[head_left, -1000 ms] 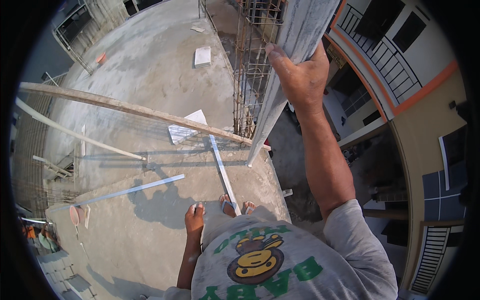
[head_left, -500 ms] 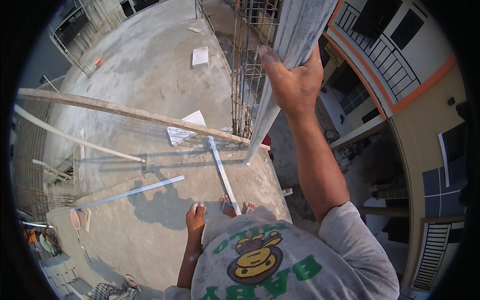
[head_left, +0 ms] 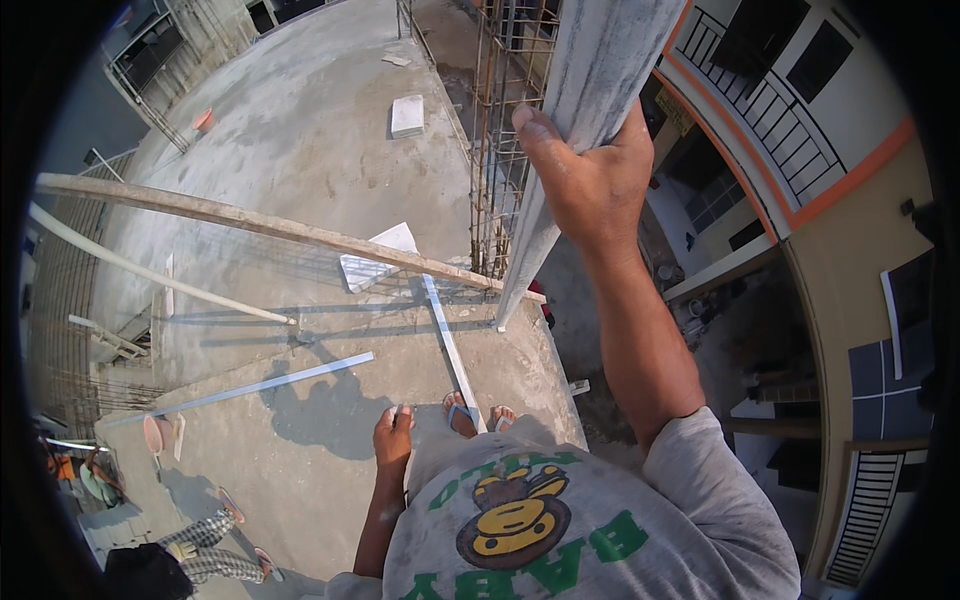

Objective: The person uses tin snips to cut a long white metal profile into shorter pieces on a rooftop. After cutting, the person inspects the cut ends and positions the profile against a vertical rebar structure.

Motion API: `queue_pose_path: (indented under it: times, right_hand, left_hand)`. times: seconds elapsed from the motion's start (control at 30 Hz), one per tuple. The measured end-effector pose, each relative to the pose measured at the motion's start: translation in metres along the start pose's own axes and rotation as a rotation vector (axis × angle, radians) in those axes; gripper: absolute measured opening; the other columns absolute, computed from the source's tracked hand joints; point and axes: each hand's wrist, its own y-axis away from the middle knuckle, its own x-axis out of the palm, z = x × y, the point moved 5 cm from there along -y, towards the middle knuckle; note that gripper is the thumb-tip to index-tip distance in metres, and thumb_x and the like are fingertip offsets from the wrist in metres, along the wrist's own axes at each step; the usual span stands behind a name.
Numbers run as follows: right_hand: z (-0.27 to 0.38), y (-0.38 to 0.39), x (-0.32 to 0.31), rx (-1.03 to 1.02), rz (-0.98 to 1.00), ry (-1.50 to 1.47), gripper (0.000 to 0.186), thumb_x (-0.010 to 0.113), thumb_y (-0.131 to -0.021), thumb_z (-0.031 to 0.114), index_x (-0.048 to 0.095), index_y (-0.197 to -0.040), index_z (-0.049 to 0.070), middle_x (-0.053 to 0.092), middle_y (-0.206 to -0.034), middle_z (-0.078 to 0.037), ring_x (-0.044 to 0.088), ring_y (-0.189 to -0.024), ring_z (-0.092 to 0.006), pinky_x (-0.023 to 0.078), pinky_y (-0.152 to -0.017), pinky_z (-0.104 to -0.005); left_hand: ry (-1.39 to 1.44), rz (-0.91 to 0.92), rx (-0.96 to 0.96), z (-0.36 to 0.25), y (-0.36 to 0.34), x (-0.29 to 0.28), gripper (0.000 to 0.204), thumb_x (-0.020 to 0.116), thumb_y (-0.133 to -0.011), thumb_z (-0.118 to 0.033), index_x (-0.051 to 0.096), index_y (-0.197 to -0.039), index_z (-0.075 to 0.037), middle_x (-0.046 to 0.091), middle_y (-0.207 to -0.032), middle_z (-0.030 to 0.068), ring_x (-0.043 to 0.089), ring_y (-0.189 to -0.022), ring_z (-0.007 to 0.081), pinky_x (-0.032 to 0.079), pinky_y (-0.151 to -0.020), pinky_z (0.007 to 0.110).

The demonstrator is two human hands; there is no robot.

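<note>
My right hand (head_left: 592,195) is raised and wrapped round a long, grey, grooved post (head_left: 608,70) that stands upright at the slab's edge. The post's narrow lower end reaches down to the concrete in front of my feet. Behind the post rises a rusty rebar cage (head_left: 497,130). Low beside my body hangs my left hand (head_left: 392,438), its fingers curled; anything inside them is too small to make out. A straight silvery metal bar (head_left: 452,340) lies on the slab, running to my sandalled feet (head_left: 478,412).
A long wooden beam (head_left: 250,224) crosses from the left to the post's foot. White slabs (head_left: 385,258) and another silvery bar (head_left: 270,384) lie on the concrete. Past the right edge is a drop beside a house with a balcony (head_left: 765,105). A co-worker in checked trousers (head_left: 215,548) is at lower left.
The co-worker at lower left has come further into view, with legs and a hand showing. The whole view has shifted slightly; my right hand keeps its hold on the post.
</note>
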Motion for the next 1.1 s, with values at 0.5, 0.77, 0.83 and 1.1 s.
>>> queue_pose_path:
  times: [0.5,0.77,0.83,1.1]
  right_hand:
    - [0.032,0.029,0.044,-0.076,0.091,0.010,0.045,0.072,-0.075,0.012,0.049,-0.111,0.001,0.064,-0.088,-0.017,0.069,-0.077,-0.0273,0.056,-0.069,-0.0363]
    - [0.067,0.069,0.113,-0.112,0.259,-0.037,0.059,0.076,-0.068,0.008,0.045,-0.118,0.000,0.054,-0.097,-0.020,0.062,-0.089,-0.0333,0.052,-0.074,-0.0415]
    - [0.084,0.085,0.128,-0.101,0.299,-0.078,0.060,0.077,-0.066,0.008,0.046,-0.117,-0.001,0.054,-0.096,-0.020,0.061,-0.089,-0.0343,0.051,-0.074,-0.0418]
    - [0.076,0.068,0.125,-0.080,0.314,-0.062,0.049,0.077,-0.071,0.012,0.048,-0.110,0.001,0.058,-0.091,-0.018,0.066,-0.082,-0.0307,0.054,-0.069,-0.0405]
  left_hand:
    - [-0.076,0.008,0.069,0.008,-0.001,0.009,0.035,0.059,-0.092,-0.032,0.064,-0.096,0.002,0.066,-0.081,0.0114,0.063,-0.075,0.0185,0.049,-0.072,0.032]
    - [-0.037,0.031,0.108,0.006,-0.014,0.029,0.034,0.059,-0.091,-0.031,0.066,-0.098,0.002,0.066,-0.078,0.0106,0.061,-0.073,0.0188,0.049,-0.069,0.033]
    - [-0.060,0.027,0.117,-0.003,-0.016,0.026,0.033,0.058,-0.091,-0.030,0.066,-0.099,0.002,0.066,-0.077,0.0101,0.061,-0.072,0.0186,0.048,-0.069,0.032]
    - [0.068,-0.122,0.066,0.002,0.004,-0.006,0.032,0.058,-0.092,-0.029,0.063,-0.093,0.002,0.064,-0.081,0.0085,0.060,-0.075,0.0158,0.048,-0.069,0.031]
